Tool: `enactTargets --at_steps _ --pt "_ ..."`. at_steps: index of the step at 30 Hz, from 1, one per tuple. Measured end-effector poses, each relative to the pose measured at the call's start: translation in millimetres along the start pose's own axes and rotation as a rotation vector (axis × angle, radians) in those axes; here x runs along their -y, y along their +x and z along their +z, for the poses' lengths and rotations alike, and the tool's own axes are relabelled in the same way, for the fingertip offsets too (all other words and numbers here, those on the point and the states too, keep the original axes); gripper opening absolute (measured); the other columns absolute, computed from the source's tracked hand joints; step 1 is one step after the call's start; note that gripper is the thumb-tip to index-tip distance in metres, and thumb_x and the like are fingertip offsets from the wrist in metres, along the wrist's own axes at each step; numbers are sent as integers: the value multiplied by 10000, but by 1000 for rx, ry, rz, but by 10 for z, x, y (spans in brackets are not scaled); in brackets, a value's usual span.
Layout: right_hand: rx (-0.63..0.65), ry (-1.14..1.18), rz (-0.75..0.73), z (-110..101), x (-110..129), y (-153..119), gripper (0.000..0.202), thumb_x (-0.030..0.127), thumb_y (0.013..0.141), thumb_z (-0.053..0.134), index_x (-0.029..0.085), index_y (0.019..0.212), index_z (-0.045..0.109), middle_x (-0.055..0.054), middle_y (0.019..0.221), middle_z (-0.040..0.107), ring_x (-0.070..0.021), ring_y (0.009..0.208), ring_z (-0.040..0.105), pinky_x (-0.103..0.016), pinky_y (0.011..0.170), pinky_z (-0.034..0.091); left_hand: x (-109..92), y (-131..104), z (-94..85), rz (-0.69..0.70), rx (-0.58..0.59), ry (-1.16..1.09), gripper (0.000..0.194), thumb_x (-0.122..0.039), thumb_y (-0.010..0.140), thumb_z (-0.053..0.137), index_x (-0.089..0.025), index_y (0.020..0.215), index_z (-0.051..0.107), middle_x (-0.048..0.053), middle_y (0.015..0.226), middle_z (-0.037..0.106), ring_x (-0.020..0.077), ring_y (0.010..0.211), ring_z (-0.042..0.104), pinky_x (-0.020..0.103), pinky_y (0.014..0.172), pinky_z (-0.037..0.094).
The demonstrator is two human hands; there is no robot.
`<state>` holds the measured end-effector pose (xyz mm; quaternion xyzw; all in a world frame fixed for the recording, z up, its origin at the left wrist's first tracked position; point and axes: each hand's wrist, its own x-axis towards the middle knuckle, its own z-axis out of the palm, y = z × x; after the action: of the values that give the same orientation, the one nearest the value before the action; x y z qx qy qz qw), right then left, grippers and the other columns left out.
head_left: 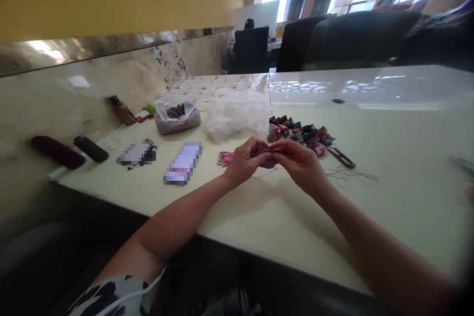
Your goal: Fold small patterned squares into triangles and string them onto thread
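Observation:
A small piece of dark purple cloth (268, 162) is held up between my two hands over the pale table (244, 222). My left hand (244, 158) pinches its left side, and my right hand (296, 159) pinches its right side, with the fingertips almost meeting. Pink pieces (225, 158) lie just left of my left hand. Behind my right hand sits a pile of colourful little cloth bundles (296, 131). Thin scissors or snips (342, 158) and loose thread (351, 176) lie to its right.
A clear plastic bag (237, 111) and an open bag of dark bits (177, 117) stand farther back. A blurred phone-like item (184, 163), dark scraps (138, 153), a green roll (91, 149) and a maroon roll (58, 151) are at the left. Chairs (361, 39) stand beyond the table.

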<state>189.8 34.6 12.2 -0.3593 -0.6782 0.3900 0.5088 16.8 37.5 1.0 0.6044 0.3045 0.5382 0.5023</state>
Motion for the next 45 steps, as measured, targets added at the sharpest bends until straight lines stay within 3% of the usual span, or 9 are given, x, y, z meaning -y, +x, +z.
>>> enactTargets --at_steps 13,20,27,34,39,45 --pt "79 -75 -42 -102 -74 50 197 413 848 724 230 919 731 -45 881 719 -212 841 660 -351 789 526 8 26 -62 15 -1 237 364 -477 813 770 -168 905 601 15 816 642 117 751 615 248 705 513" --pt "339 -21 110 -199 -30 83 335 546 821 757 216 819 697 -35 790 644 -182 757 589 -311 687 478 -53 26 -96 15 68 261 422 -544 818 755 -155 858 596 9 760 636 107 700 603 234 665 484" --pt "342 170 200 -231 35 57 326 518 836 773 218 761 670 -14 745 578 -146 731 527 -281 670 426 -197 61 -155 -211 318 70 504 -619 776 753 -142 771 593 -11 654 571 86 599 543 235 603 436" --pt "496 259 277 -147 56 25 328 519 804 804 199 832 735 -31 786 622 -147 728 535 -290 681 437 -209 2 -77 -305 238 -162 469 -572 744 798 -137 820 640 20 696 625 120 642 588 252 628 457" --pt "365 310 326 -163 72 45 382 511 739 859 183 670 674 -1 634 557 -111 615 480 -258 577 360 -211 6 -66 -320 249 -161 490 -583 702 834 -132 774 654 -8 663 587 88 603 529 229 599 437" --pt "276 354 322 -169 106 52 388 508 693 893 183 680 683 -11 640 606 -118 628 532 -259 609 405 -155 10 -79 -421 372 -317 452 -509 694 877 -142 771 624 -12 698 585 77 612 524 238 629 466"
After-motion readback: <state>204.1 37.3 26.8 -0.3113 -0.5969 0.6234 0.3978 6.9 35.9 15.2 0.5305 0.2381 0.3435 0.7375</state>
